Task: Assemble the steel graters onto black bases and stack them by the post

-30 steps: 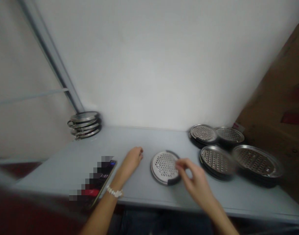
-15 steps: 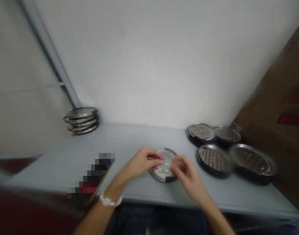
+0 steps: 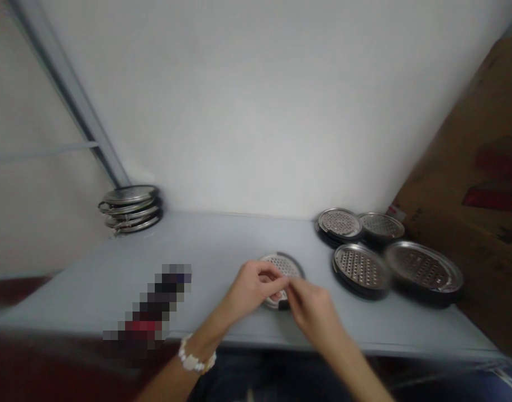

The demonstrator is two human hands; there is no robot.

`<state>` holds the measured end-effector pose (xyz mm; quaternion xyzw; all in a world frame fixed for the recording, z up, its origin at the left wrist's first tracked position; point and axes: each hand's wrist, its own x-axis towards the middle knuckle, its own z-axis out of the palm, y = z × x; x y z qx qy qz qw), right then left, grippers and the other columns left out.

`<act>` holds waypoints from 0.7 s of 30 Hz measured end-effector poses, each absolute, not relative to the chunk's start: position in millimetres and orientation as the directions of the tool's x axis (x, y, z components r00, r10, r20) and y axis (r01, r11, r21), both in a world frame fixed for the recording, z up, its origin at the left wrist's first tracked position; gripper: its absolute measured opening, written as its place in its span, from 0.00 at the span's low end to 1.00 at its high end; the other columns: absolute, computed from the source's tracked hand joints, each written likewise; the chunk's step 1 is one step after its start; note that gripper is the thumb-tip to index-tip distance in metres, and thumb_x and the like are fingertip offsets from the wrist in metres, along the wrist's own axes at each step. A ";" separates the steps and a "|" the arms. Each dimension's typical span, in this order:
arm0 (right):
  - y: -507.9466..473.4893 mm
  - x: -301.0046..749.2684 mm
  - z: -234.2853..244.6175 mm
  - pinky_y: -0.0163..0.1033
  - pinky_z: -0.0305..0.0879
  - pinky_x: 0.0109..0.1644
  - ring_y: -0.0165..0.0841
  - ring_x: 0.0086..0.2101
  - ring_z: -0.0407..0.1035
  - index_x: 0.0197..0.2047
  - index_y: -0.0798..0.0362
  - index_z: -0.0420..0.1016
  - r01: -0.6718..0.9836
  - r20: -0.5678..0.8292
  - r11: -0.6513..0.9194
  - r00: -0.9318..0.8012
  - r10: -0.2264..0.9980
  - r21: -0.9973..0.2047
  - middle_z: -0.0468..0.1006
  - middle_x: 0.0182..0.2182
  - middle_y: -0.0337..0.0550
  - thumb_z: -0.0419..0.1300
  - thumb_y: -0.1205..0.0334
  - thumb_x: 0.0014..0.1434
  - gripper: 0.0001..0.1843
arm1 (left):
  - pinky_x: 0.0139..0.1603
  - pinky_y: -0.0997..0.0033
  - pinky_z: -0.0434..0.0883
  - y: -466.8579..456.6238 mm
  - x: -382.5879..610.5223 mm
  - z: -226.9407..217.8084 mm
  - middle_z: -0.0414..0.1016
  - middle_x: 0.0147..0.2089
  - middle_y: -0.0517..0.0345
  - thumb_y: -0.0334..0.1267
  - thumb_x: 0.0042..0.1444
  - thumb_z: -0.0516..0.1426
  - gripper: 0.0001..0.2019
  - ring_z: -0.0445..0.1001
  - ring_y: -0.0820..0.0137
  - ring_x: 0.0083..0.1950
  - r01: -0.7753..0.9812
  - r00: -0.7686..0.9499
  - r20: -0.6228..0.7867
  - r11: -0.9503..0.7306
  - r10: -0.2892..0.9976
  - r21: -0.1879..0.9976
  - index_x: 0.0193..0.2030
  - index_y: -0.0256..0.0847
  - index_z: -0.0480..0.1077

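Observation:
A round perforated metal disc with a dark rim lies on the pale grey table, near its front edge. My left hand and my right hand meet over the disc's near side. Both have their fingers curled and pinched together at the near rim. They cover the front half of the disc. A pale beaded bracelet circles my left wrist.
Several more perforated discs lie in low piles at the right, next to a brown cardboard box. A stack of metal rings stands at the back left against the wall. A blurred-out phone lies at the front left.
My left hand has come in from the left onto the disc. Both hands have drawn together at its near edge. The view has shifted a little.

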<state>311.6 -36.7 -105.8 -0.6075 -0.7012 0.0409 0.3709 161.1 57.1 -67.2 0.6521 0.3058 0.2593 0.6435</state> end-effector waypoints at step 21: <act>-37.7 315.6 -101.0 0.34 0.64 0.32 0.34 0.27 0.76 0.41 0.52 0.77 0.816 0.462 0.245 0.030 0.887 -0.524 0.82 0.29 0.44 0.49 0.65 0.70 0.14 | 0.28 0.74 0.75 54.6 167.5 -75.9 0.77 0.26 0.60 0.56 0.53 0.65 0.23 0.76 0.73 0.24 0.018 0.708 -0.045 0.045 0.705 0.999 0.40 0.37 0.71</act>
